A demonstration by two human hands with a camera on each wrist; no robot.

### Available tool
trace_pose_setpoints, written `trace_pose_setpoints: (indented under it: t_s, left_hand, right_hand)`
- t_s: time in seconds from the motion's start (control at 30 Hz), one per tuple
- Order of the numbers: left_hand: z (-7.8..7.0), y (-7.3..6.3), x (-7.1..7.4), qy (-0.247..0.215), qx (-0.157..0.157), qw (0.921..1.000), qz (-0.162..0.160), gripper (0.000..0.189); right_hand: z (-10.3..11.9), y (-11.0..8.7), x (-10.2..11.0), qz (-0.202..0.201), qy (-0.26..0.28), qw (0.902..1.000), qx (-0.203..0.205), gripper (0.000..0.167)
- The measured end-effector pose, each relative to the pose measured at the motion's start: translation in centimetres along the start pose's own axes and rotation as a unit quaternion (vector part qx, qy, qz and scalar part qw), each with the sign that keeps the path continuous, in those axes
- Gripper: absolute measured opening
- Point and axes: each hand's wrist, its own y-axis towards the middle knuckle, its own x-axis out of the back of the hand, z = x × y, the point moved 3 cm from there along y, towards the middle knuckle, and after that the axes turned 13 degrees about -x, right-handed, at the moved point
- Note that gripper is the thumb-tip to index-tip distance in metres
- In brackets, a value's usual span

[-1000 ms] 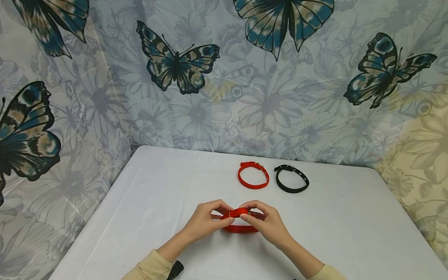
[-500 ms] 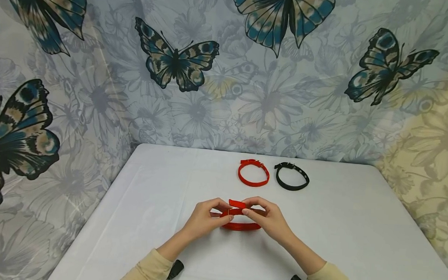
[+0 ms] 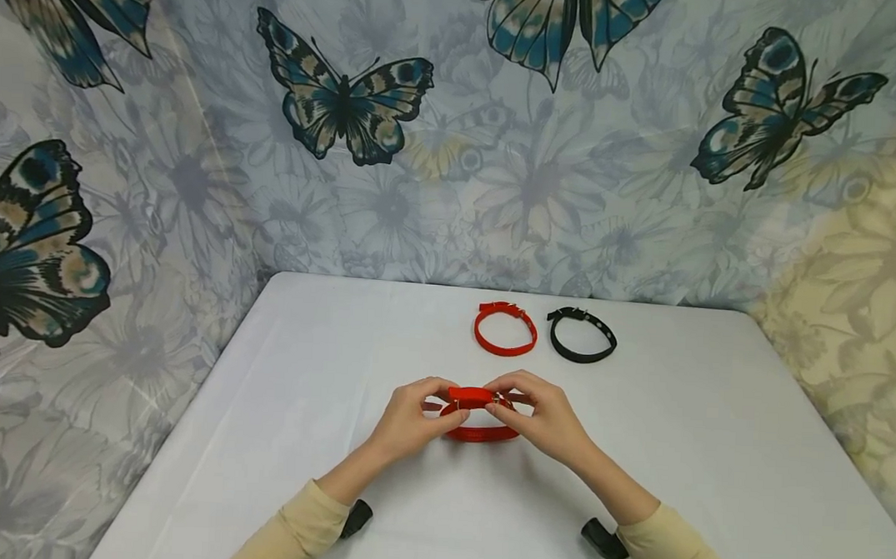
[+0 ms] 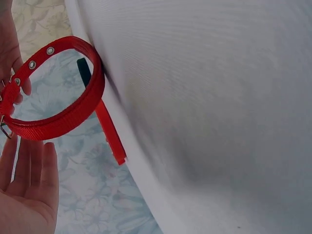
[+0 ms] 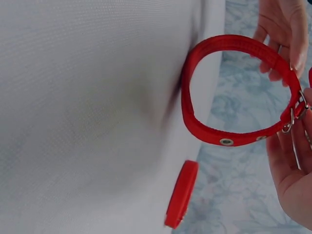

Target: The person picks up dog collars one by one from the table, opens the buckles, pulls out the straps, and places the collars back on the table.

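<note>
Tabletop [image 3: 277, 405] white, butterfly-patterned wall [image 3: 498, 165] behind, red collar [image 3: 480, 435] in fingers [image 3: 522, 380].

Ribbed cloth collar [image 4: 61, 123], metal eyelets [image 4: 50, 50]

A red fabric collar [image 3: 481, 434], curved into a loop, shows at the lower centre of the head view. Silvery eyelets [image 5: 226, 142] stud its band; a metal ring [image 5: 287, 130] sits beside the buckle [image 5: 304, 101], whose fastening is unclear, at the right wrist view's right edge.
</note>
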Motion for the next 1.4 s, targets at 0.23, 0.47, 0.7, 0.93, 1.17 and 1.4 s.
trace_pose_setpoints:
  t_s: [0.23, 0.47, 0.7, 0.93, 1.17, 1.4]
  left_hand:
    - [-0.3, 1.9, 0.1, 0.003, -0.023, 0.9995, -0.021, 0.013]
    - [-0.2, 2.8, -0.3, 0.007, -0.036, 0.9991, -0.023, 0.009]
    - [-0.3, 3.1, -0.4, -0.004, -0.028, 0.9993, -0.022, 0.008]
    - [-0.3, 3.0, -0.8, -0.025, -0.009, 0.9995, -0.02, 0.007]
    - [-1.0, 2.9, -1.0, -0.036, 0.012, 0.9992, -0.008, 0.009]
    - [-1.2, 2.8, -1.2, -0.034, 0.016, 0.9993, 0.005, 0.01]
  right_hand:
    - [-0.1, 0.9, 0.6, 0.006, 0.007, 0.9999, 0.006, 0.023]
    - [-0.3, 1.3, 0.8, 0.004, -0.015, 0.9998, 0.016, 0.024]
    - [0.1, 1.3, 1.1, -0.012, -0.044, 0.9988, 0.019, 0.025]
    - [0.0, 1.1, 0.8, -0.01, -0.025, 0.9996, 0.008, 0.025]
    - [-0.2, 0.6, 0.5, -0.002, 0.001, 0.9999, -0.016, 0.023]
    - [-0.2, 0.3, 0.2, 0.001, 0.013, 0.9993, -0.036, 0.024]
